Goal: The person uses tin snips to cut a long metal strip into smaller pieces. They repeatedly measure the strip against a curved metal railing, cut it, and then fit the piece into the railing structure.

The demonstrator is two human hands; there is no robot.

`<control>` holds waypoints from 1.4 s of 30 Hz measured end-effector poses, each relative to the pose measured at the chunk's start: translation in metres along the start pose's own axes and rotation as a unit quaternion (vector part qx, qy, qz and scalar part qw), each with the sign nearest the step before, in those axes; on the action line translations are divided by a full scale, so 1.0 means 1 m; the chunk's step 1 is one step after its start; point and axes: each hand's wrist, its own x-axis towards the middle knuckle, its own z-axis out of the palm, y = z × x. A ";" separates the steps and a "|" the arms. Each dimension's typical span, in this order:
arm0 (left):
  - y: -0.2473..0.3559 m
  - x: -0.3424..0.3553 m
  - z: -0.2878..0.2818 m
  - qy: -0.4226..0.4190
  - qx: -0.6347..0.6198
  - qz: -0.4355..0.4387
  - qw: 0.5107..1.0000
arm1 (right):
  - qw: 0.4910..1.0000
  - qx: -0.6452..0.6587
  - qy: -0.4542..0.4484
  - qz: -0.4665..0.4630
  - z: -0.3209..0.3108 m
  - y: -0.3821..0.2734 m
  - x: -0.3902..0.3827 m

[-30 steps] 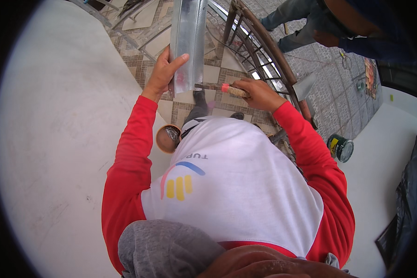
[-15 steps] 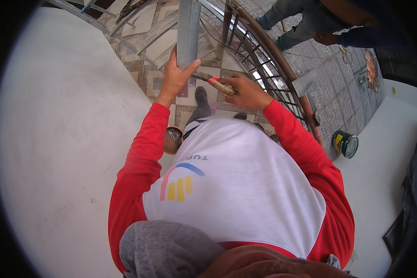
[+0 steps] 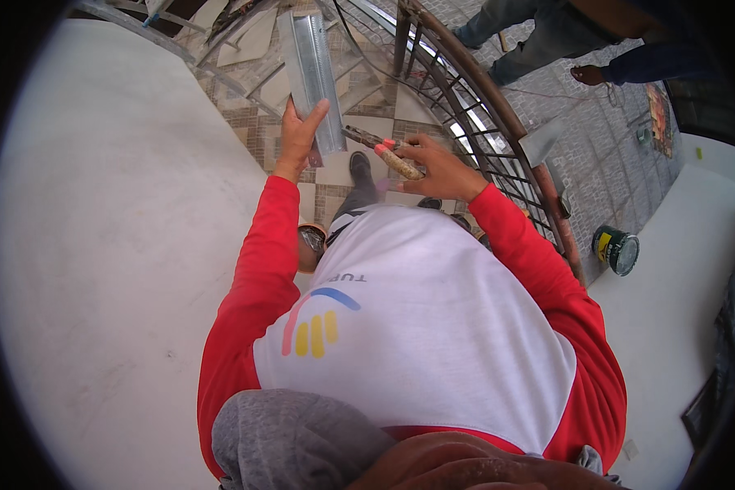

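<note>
A silver metal channel (image 3: 309,65) slants away from me at the upper middle, with my left hand (image 3: 298,135) gripping its near end, thumb along the face. Just right of that end, snips (image 3: 400,163) with worn, red-marked handles sit in my right hand (image 3: 445,171); the fingers lie over the handles, looser and more spread. The snips' blades are close beside the channel's edge; whether they touch it I cannot tell. Beneath both hands are tiled floor (image 3: 335,171) and my dark shoe (image 3: 359,167).
White boards (image 3: 114,212) fill the left. A curved metal railing (image 3: 498,114) runs along the right, beyond it a co-worker's legs (image 3: 523,61) and a green paint can (image 3: 616,249). Metal framing (image 3: 167,37) lies upper left; an orange-rimmed container (image 3: 306,257) is by my leg.
The channel's top has swung left and lower. My left hand has moved rightward since a second ago. The snips' handles appear wider apart, with my right fingers more spread around them.
</note>
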 end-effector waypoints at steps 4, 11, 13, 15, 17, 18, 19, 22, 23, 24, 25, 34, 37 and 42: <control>-0.005 0.006 -0.029 -0.014 -0.280 -0.002 0.960 | 0.974 0.226 -0.019 0.007 -0.006 0.008 -0.026; -0.020 0.023 -0.039 0.115 -0.308 -0.064 0.942 | 0.952 0.306 -0.018 -0.027 0.007 0.021 -0.032; -0.018 0.024 -0.036 0.110 -0.293 -0.062 0.948 | 0.952 0.302 -0.004 -0.053 0.009 0.015 -0.028; -0.015 0.023 -0.030 0.110 -0.289 -0.064 0.949 | 0.932 0.356 0.006 -0.066 0.009 0.004 -0.021; -0.013 0.018 -0.021 0.114 -0.300 -0.067 0.945 | 0.860 0.509 -0.006 0.005 0.011 -0.012 -0.019; -0.011 0.016 -0.017 0.114 -0.302 -0.066 0.944 | 0.814 0.580 -0.013 0.038 0.009 -0.020 -0.019; -0.009 0.014 -0.013 0.109 -0.311 -0.062 0.942 | 0.789 0.610 -0.035 0.062 0.006 -0.026 -0.018; -0.004 0.011 -0.003 0.087 -0.333 -0.044 0.938 | 0.762 0.640 -0.055 0.081 -0.005 -0.042 -0.020; -0.003 0.010 0.000 0.078 -0.339 -0.039 0.937 | 0.762 0.641 -0.052 0.078 -0.007 -0.046 -0.022; -0.002 0.009 0.002 0.081 -0.339 -0.036 0.937 | 0.758 0.645 -0.066 0.078 -0.012 -0.048 -0.020; -0.001 0.008 0.003 0.083 -0.339 -0.034 0.937 | 0.764 0.634 -0.079 0.087 -0.015 -0.050 -0.019; 0.013 0.005 0.003 0.038 -0.290 0.007 0.956 | 0.809 0.584 -0.069 0.004 -0.011 -0.038 -0.010; 0.018 0.006 0.017 0.123 -0.283 0.019 0.951 | 0.864 0.498 -0.014 0.071 -0.003 -0.039 -0.009; 0.027 0.010 0.029 0.172 -0.253 0.041 0.951 | 0.827 0.560 -0.030 0.047 0.001 -0.047 -0.014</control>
